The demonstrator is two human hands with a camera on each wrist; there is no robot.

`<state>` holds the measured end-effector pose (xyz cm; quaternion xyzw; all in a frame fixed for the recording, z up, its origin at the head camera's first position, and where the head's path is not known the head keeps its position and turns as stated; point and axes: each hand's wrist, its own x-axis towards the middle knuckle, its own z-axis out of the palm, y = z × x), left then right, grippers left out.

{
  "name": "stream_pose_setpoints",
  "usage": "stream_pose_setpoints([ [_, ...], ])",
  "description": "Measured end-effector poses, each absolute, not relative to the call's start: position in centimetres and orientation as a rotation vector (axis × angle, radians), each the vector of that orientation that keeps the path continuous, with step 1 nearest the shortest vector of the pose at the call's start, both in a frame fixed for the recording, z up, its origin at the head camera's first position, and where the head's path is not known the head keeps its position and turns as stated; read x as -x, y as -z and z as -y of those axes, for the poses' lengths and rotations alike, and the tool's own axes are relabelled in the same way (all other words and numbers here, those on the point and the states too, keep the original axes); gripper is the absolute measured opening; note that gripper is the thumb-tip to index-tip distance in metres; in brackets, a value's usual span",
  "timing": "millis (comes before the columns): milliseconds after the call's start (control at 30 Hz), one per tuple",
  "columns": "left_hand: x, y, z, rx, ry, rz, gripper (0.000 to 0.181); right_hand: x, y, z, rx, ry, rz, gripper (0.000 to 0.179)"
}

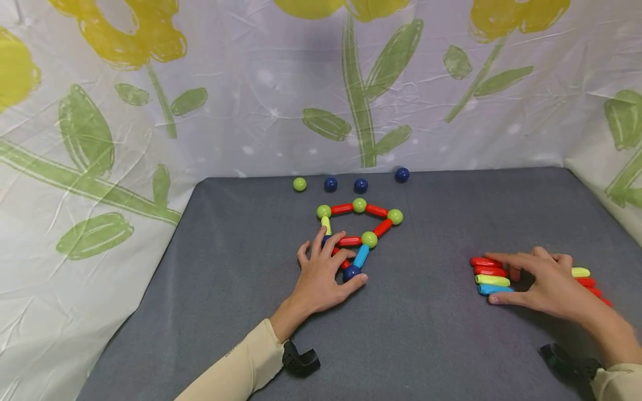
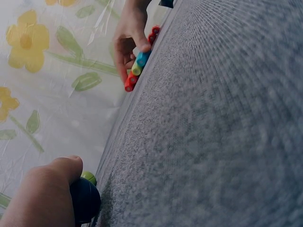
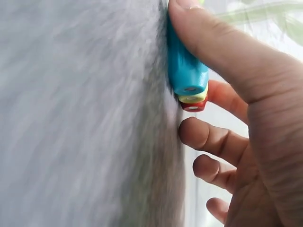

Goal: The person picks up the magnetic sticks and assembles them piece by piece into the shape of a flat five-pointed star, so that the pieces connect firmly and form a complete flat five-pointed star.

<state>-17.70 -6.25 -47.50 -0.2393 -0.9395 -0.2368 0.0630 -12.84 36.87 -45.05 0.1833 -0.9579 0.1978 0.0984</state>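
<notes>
A row of short rods (image 1: 491, 272) — two red, one yellow, one blue — lies on gray cloth (image 1: 426, 340) before a flower-printed sheet (image 1: 251, 111), pinched between thumb and forefinger of the right hand (image 1: 549, 284). The left hand (image 1: 320, 278), fingers spread, covers part of a ball-and-rod frame (image 1: 349, 241) (green balls (image 1: 369, 239), navy balls (image 1: 352, 273)).
</notes>
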Motion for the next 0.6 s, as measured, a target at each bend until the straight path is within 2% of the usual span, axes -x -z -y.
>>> stream_pose_setpoints([
  [200, 17.7, 47.5, 6.3, 0.73, 0.718, 2.831, 0.053, 14.2, 44.7, -35.9, -0.528, -0.625, 2.873, 0.077],
  [600, 17.7, 47.5, 6.3, 0.729, 0.727, 2.836, 0.053, 18.1, 44.4, -34.3, -0.461, -0.655, 2.945, 0.081],
])
